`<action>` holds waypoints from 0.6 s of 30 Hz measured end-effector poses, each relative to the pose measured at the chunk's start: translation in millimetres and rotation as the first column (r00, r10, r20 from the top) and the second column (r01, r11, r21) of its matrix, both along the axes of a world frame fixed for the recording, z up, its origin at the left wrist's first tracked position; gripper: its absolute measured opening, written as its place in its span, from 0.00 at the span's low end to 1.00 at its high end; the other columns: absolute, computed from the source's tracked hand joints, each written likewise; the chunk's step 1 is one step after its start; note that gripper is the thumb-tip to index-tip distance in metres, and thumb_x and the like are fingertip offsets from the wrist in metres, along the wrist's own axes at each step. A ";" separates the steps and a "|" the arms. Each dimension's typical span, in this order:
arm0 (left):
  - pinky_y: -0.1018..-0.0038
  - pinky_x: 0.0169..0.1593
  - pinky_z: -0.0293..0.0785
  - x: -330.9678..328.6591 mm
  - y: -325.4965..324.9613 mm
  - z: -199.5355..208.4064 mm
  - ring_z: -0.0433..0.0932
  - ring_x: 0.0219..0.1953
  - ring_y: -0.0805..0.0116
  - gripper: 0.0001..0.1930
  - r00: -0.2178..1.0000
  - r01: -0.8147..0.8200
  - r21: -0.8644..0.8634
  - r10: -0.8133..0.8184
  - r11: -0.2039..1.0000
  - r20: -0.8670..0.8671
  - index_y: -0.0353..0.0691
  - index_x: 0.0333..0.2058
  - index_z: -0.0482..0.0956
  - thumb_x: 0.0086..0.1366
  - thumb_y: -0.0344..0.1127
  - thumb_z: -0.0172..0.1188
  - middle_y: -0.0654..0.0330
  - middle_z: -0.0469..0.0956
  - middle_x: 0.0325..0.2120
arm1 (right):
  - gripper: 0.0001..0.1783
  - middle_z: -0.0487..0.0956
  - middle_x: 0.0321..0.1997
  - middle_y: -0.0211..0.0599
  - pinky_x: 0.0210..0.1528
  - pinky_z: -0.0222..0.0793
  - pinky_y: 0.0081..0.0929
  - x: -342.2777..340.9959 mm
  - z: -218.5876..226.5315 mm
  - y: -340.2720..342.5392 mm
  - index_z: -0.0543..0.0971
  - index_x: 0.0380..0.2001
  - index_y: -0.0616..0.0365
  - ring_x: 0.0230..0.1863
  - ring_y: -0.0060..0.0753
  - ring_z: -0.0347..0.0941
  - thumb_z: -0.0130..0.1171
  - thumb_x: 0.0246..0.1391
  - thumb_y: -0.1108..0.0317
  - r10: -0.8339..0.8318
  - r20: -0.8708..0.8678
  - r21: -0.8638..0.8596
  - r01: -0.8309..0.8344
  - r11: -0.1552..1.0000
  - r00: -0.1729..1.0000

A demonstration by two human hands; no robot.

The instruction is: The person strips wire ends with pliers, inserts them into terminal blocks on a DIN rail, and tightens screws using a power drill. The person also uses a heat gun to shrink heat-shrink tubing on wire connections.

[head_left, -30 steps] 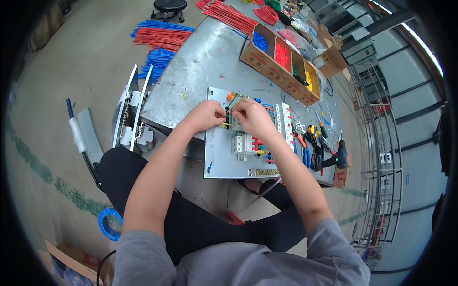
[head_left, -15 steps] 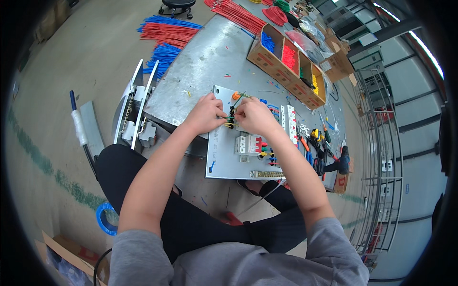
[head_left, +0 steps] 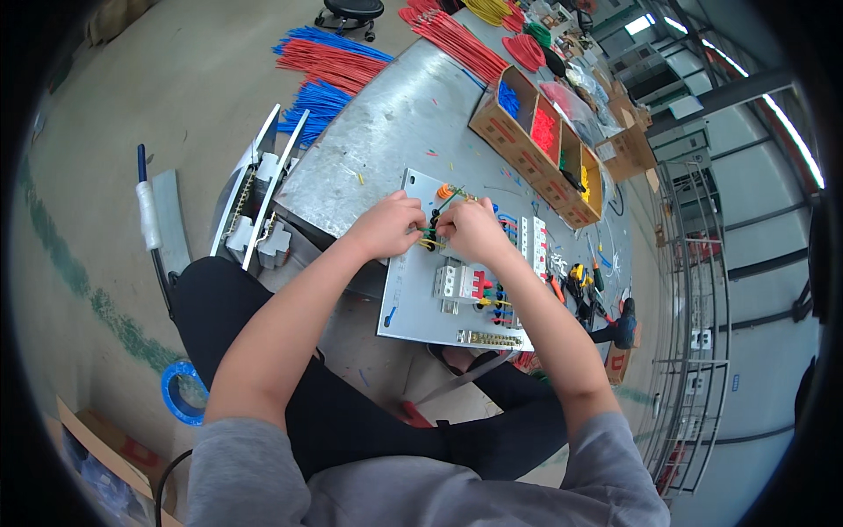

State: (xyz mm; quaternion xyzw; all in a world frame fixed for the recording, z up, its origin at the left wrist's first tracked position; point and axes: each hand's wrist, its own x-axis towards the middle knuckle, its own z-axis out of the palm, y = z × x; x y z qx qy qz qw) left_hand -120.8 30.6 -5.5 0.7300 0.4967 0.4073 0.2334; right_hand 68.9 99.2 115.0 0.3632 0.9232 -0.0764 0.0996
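A grey mounting plate (head_left: 397,294) with electrical parts lies over the table's near edge. At its upper part, my left hand (head_left: 392,225) is closed, fingertips pinched beside a row of black terminals (head_left: 430,244); what they pinch is too small to make out. My right hand (head_left: 475,232) is closed on a thin green wire (head_left: 450,198), whose free end sticks up past the fingers. Orange rings (head_left: 445,191) sit just beyond the hands. Below my right hand are a white circuit breaker with red levers (head_left: 458,282) and a brass terminal bar (head_left: 493,339).
A divided cardboard box (head_left: 518,147) of blue, red, green and yellow small parts stands on the metal table (head_left: 360,149). Bundles of red wires (head_left: 461,46) and blue wires (head_left: 318,107) lie farther off. Pliers and screwdrivers (head_left: 580,279) lie right, near a power drill (head_left: 624,326).
The view has shifted, so the plate and table sit slightly lower. Both hands stay close together over the same terminals, with the green wire still at my right fingers.
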 end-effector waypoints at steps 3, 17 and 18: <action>0.61 0.58 0.77 -2.4 2.4 -1.0 0.77 0.51 0.54 0.04 1.000 0.011 -0.010 -0.011 1.000 0.022 0.40 0.33 0.86 0.60 0.31 0.70 0.60 0.81 0.39 | 0.07 0.90 0.35 0.37 0.62 0.61 0.42 -3.1 -1.1 -4.7 0.94 0.34 0.52 0.47 0.42 0.82 0.68 0.57 0.73 -0.016 -0.024 0.012 0.017 1.000 1.000; 0.61 0.58 0.77 -2.9 11.5 -2.6 0.77 0.53 0.52 0.03 0.995 0.039 -0.098 -0.029 0.994 0.097 0.38 0.28 0.83 0.57 0.29 0.69 0.57 0.81 0.39 | 0.08 0.91 0.33 0.31 0.64 0.56 0.44 3.9 -20.2 -9.9 0.94 0.30 0.46 0.42 0.38 0.82 0.70 0.54 0.73 -0.010 -0.080 0.110 0.019 0.994 0.997; 0.61 0.57 0.78 -2.5 11.8 -2.0 0.78 0.51 0.51 0.02 0.993 0.040 -0.093 -0.030 0.995 0.112 0.38 0.28 0.83 0.56 0.28 0.68 0.57 0.81 0.38 | 0.08 0.91 0.33 0.31 0.64 0.57 0.44 3.5 -20.7 -9.3 0.94 0.30 0.45 0.42 0.38 0.82 0.70 0.54 0.72 -0.024 -0.062 0.111 0.031 0.993 0.998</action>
